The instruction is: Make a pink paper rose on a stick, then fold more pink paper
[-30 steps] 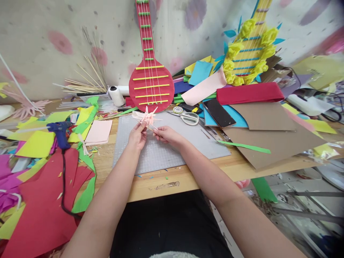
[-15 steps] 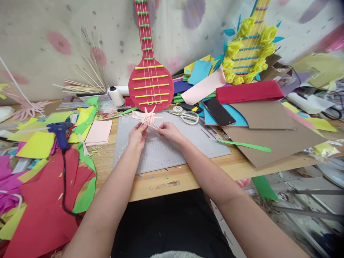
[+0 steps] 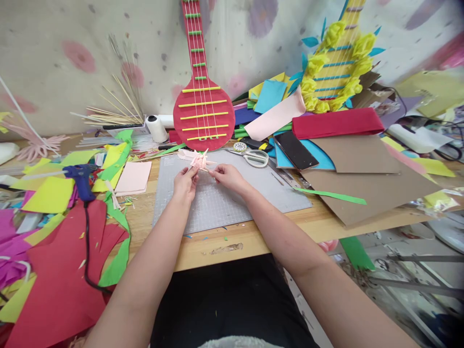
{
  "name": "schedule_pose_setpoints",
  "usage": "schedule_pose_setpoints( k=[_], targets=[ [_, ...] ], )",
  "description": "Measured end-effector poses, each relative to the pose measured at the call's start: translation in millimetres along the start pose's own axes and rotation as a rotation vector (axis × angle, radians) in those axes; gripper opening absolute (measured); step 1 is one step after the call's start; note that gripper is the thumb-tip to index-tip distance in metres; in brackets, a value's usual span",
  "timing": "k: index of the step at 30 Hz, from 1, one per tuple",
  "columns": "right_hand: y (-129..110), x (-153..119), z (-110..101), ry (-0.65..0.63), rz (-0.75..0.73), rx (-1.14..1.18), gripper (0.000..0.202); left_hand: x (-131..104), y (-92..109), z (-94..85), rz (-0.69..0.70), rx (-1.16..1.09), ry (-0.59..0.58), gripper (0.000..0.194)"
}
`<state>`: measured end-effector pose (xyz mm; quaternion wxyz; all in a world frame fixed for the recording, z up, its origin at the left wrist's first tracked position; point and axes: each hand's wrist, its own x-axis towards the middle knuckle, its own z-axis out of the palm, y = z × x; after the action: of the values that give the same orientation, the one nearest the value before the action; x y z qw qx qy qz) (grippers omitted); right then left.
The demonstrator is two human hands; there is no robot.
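Note:
A small pale pink paper flower (image 3: pixel 200 160) with pointed petals is held above the grey cutting mat (image 3: pixel 217 203). My left hand (image 3: pixel 186 182) grips its left side between thumb and fingers. My right hand (image 3: pixel 227 176) pinches something thin at the flower's lower right, perhaps a stick or petal tip; it is too small to tell. Behind the flower, the round body of a red paper instrument (image 3: pixel 204 116) leans against the wall. Scissors (image 3: pixel 256 158) lie on the mat's back right.
A blue glue gun (image 3: pixel 81 181), red paper (image 3: pixel 68 270) and pink sheets (image 3: pixel 134 178) lie left. A black phone (image 3: pixel 295 151), brown card (image 3: pixel 362 193) and a green strip (image 3: pixel 329 195) are right. A yellow flowered instrument (image 3: pixel 333 67) stands behind.
The pink flower has tilted and sits slightly lower, its petals pointing more to the right. Both hands have stayed nearly in place, keeping their pinch.

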<state>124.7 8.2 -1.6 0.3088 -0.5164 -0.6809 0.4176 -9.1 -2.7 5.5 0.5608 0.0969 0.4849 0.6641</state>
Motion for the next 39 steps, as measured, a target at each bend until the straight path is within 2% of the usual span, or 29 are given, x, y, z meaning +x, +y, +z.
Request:
schedule_pose_setpoints(
  k=[5,9,13,21,26,34,39],
  targets=[
    [-1,-2,1,0.135,-0.041,-0.091,0.023,-2,-1,1.3,0.041,-0.014,0.041,0.032],
    [2,-1,2,0.164,-0.033,-0.080,0.025,-1,-1,0.2,0.059,-0.016,0.051,0.035],
    [5,0,1,0.169,-0.055,-0.052,0.028,1,-2,-0.9,0.069,-0.014,0.051,0.036],
    [4,0,0,0.187,-0.084,-0.140,0.029,3,-4,-1.8,0.091,-0.007,0.031,0.039],
    [3,0,-1,0.139,-0.108,-0.170,0.027,1,-3,-1.5,0.087,-0.006,0.038,0.039],
    [9,2,-4,0.177,-0.121,-0.146,0.027,3,1,-2.4,0.036,0.051,-0.087,0.019],
    [17,8,-5,0.129,-0.150,-0.069,0.030,1,1,-2.3,0.053,0.074,-0.033,0.030]
  ],
)
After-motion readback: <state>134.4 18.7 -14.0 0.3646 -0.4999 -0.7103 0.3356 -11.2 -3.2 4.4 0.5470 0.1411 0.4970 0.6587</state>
